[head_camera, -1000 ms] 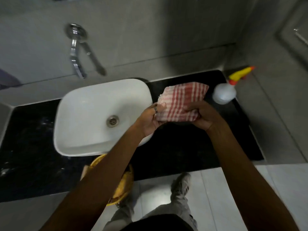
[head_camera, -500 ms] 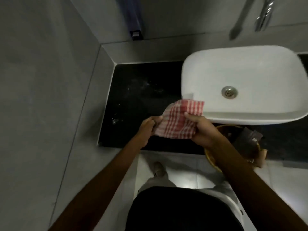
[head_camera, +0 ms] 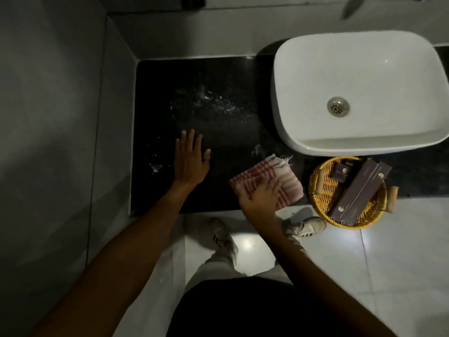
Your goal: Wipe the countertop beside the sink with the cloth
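A red-and-white checked cloth (head_camera: 269, 178) lies folded on the black countertop (head_camera: 218, 88), near its front edge and just left of the white sink (head_camera: 359, 91). My right hand (head_camera: 261, 199) presses flat on the cloth's near corner. My left hand (head_camera: 190, 159) rests flat on the bare counter to the left, fingers apart, holding nothing. Water droplets and smears glisten on the counter beyond my left hand.
A yellow wicker basket (head_camera: 325, 190) with dark boxes sits at the counter's front edge, below the sink and right of the cloth. Grey tiled walls close the counter at left and back. My shoes stand on the pale floor tiles below.
The view swung from the sink's right side to its left. The cloth, held up in both hands before, now lies on the counter under my right hand; my left hand has let go.
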Tool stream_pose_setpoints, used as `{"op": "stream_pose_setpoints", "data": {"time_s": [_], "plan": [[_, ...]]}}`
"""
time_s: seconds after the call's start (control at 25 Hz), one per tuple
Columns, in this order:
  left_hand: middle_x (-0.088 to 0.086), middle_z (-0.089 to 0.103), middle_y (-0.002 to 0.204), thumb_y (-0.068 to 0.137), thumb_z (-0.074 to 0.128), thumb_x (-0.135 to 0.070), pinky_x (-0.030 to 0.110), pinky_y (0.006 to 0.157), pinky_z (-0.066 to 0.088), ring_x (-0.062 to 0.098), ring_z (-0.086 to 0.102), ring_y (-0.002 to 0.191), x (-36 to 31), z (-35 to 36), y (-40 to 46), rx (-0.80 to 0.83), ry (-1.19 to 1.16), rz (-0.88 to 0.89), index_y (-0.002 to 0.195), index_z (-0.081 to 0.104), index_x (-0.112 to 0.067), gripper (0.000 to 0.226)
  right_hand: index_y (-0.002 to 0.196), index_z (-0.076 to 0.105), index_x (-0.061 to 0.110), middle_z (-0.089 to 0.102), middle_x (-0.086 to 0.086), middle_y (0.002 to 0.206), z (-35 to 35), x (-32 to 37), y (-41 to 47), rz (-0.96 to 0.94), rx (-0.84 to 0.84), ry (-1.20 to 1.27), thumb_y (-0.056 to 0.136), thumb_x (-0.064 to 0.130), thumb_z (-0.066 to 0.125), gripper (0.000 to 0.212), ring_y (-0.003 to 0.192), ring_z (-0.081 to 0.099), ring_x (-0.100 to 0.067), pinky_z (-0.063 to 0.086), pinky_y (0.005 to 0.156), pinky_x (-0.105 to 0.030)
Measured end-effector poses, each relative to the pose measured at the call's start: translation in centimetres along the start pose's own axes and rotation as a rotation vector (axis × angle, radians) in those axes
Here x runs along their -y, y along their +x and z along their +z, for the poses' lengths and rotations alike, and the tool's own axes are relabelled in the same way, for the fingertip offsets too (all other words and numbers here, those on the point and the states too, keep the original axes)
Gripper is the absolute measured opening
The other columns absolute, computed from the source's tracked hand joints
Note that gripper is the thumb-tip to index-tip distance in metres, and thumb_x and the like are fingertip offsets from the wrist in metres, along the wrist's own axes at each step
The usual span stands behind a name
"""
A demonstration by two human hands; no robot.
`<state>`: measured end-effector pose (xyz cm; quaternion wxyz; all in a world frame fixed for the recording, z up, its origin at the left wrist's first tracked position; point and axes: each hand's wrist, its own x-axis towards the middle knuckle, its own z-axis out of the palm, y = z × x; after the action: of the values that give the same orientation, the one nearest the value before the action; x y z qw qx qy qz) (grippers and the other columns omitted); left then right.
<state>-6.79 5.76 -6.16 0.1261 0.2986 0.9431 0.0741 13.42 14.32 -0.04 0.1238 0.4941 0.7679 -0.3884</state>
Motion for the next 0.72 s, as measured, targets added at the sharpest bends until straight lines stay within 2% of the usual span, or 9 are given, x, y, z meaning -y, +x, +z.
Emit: {"op": "stream_pose_setpoints", "data": {"time_s": [0.08,0.2,0.36,0.48,0.6,0.72], "plan": [[0.014,0.019,0.174,0.111,0.034,-0.045,0.050,0.133,0.008,0.035,0.011,0.163,1.2,1.6,-0.1,-0.036,0.010,0.033,0.164,0.027,-0.014,0.062,0.163,0.008,0.004,0.004,-0.021,0.172,1.3,-1.2,1.2,0.030,-0.217,0.013,0.102,0.057,0.036,0.085,0.160,0.001,-0.039,0.004,0.130,-0.056],[0.015,0.025,0.172,0.110,0.031,-0.046,0.053,0.132,0.014,0.036,0.018,0.161,1.9,2.6,0.2,-0.134,-0.008,0.068,0.163,0.031,-0.014,0.062,0.162,0.013,0.006,0.007,-0.020,0.172,2.2,-1.9,3.9,0.010,-0.440,-0.052,0.104,0.055,0.033,0.078,0.160,0.003,-0.036,0.005,0.130,-0.055],[0.016,0.026,0.172,0.110,0.028,-0.047,0.054,0.131,0.016,0.037,0.021,0.160,2.3,3.3,0.3,-0.194,-0.004,0.086,0.163,0.030,-0.015,0.062,0.161,0.017,0.005,0.019,-0.022,0.169,3.9,-0.4,6.6,0.032,-0.573,-0.190,0.104,0.057,0.035,0.079,0.157,0.016,-0.037,0.003,0.129,-0.052],[0.016,0.028,0.171,0.110,0.031,-0.045,0.054,0.131,0.017,0.037,0.022,0.160,2.4,3.5,0.2,-0.235,-0.011,0.086,0.162,0.031,-0.015,0.060,0.160,0.020,0.003,0.019,-0.023,0.168,5.2,0.3,8.3,0.067,-0.638,-0.190,0.104,0.056,0.033,0.078,0.156,0.015,-0.039,-0.004,0.128,-0.050],[0.016,0.028,0.171,0.110,0.034,-0.044,0.054,0.131,0.017,0.037,0.022,0.160,2.4,3.4,0.5,-0.238,-0.008,0.085,0.162,0.033,-0.014,0.060,0.160,0.017,0.003,0.015,-0.023,0.170,6.4,3.0,10.0,0.136,-0.643,-0.093,0.103,0.057,0.029,0.080,0.158,0.013,-0.041,0.003,0.128,-0.056],[0.016,0.028,0.171,0.110,0.035,-0.045,0.053,0.131,0.017,0.037,0.022,0.160,2.4,3.4,0.4,-0.250,-0.005,0.082,0.162,0.033,-0.014,0.060,0.159,0.021,0.000,0.019,-0.027,0.168,6.8,6.4,12.4,0.150,-0.677,-0.111,0.101,0.056,0.033,0.082,0.156,0.017,-0.044,0.012,0.127,-0.061]]}}
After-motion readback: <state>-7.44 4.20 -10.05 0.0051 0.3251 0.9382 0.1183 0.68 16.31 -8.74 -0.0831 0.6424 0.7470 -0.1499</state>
